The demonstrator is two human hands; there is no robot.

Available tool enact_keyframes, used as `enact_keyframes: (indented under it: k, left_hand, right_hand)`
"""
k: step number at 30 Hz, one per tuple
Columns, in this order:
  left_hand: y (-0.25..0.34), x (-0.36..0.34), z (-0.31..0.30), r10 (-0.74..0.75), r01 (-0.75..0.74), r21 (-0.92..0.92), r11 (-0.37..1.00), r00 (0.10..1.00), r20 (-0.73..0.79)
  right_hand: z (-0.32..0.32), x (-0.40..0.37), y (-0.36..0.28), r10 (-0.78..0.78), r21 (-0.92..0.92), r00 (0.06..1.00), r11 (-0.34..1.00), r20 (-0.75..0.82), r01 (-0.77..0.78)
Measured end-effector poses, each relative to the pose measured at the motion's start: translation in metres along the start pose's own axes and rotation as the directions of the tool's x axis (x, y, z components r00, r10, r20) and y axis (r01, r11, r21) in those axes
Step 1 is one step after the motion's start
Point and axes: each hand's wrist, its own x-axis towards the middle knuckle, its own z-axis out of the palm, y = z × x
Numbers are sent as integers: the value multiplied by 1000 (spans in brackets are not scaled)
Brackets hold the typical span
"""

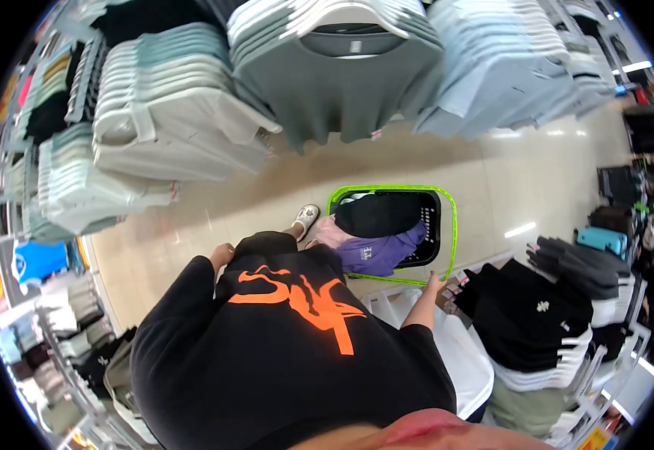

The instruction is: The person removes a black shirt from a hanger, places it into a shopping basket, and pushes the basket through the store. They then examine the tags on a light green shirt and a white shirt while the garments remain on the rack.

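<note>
My right hand [435,283] is closed on the green handle of a black shopping basket [433,247], to the right of my legs. Folded clothes fill much of the basket: a purple garment [376,253] with white lettering, a black garment [379,214] and a pale pink one [331,232]. My left hand [223,255] hangs at my left side against dark cloth, its fingers curled. Whether it grips the cloth is too small to make out. I wear a black top [282,352] with an orange print.
Ahead hang grey-green shirts [338,82], with cream shirts [181,135] to the left and light blue ones [484,82] to the right. Black shirts [529,311] hang close by my right arm. One white clog [308,216] stands on the shiny tiled floor [267,199].
</note>
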Motion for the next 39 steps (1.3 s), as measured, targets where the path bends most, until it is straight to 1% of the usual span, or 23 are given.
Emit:
enact_keyframes:
  k: [1,3,4,6,7,9,11,13,14,15,16,17,20,22,23,26,27,30,31,32,34,36,39]
  left_hand:
    - [-17,1,31,-121,117,-74,990,992,-44]
    - [-19,-9,47,-399,383,-214,898,916,-33]
    - [-18,-12,42,-426,419,-165,893,905,-9]
    - [-18,-13,38,-473,475,-76,877,880,40]
    - [-21,-19,36,-433,436,-91,895,900,49]
    - [-24,-16,40,-425,423,-117,899,905,6]
    - [-46,4,61,-413,409,-123,904,911,0]
    - [-61,17,69,-401,400,-137,906,916,22]
    - [-70,20,70,-383,384,-152,911,923,33]
    - [-78,22,68,-369,371,-169,913,928,43]
    - [-85,21,65,-355,358,-191,914,934,50]
    - [-94,21,63,-346,349,-216,912,937,52]
    - [-130,15,60,-366,358,-318,878,930,36]
    - [-157,-1,61,-424,377,-428,822,906,-16]
    - [-173,-10,64,-431,358,-468,808,901,-56]
    - [-225,-29,90,-496,350,-559,752,858,-131]
    - [-238,-38,104,-524,357,-582,730,840,-142]
    - [-264,-82,128,-490,344,-917,203,846,209]
    - [-265,-102,128,-453,400,-916,-1,817,357]
    - [-260,-120,124,-385,445,-873,-200,784,487]
    - [-252,-144,147,-199,327,-877,-352,890,411]
    - [-255,-146,196,-3,168,-643,-747,967,256]
    - [-222,-196,125,-283,-233,-558,-796,959,3]
  right_hand:
    - [7,42,44,235,-31,970,972,65,-234]
    - [40,30,30,305,-142,927,950,220,-278]
    - [58,22,19,336,-199,898,937,285,-287]
    - [115,-2,33,122,-174,940,982,320,-68]
    - [136,-28,28,-32,-191,879,972,475,139]
    - [178,-84,24,-258,-120,643,868,721,483]
    - [186,-174,-29,19,-184,496,940,868,287]
    - [194,-227,-31,122,-273,415,905,902,327]
    - [199,-249,-23,64,-191,378,932,924,308]
    - [206,-261,-9,-217,29,262,818,940,574]
    - [214,-264,15,-451,241,70,596,890,766]
    - [220,-269,29,-547,340,-12,503,837,794]
    - [234,-290,19,-168,-46,286,789,943,613]
    - [237,-329,-25,89,-310,410,801,908,512]
    - [246,-335,-25,78,-323,406,748,911,580]
    - [278,-370,-34,281,-516,445,616,850,596]
    - [289,-383,-34,313,-506,399,585,862,634]
    - [317,-438,-40,393,-472,274,613,878,634]
    - [324,-467,-39,244,-367,277,525,929,768]
    - [336,-485,-32,199,-252,176,465,964,849]
    - [369,-503,-7,133,1,-47,324,990,946]
    - [381,-555,-29,257,41,-99,223,961,974]
    - [406,-603,-38,279,161,-195,140,940,977]
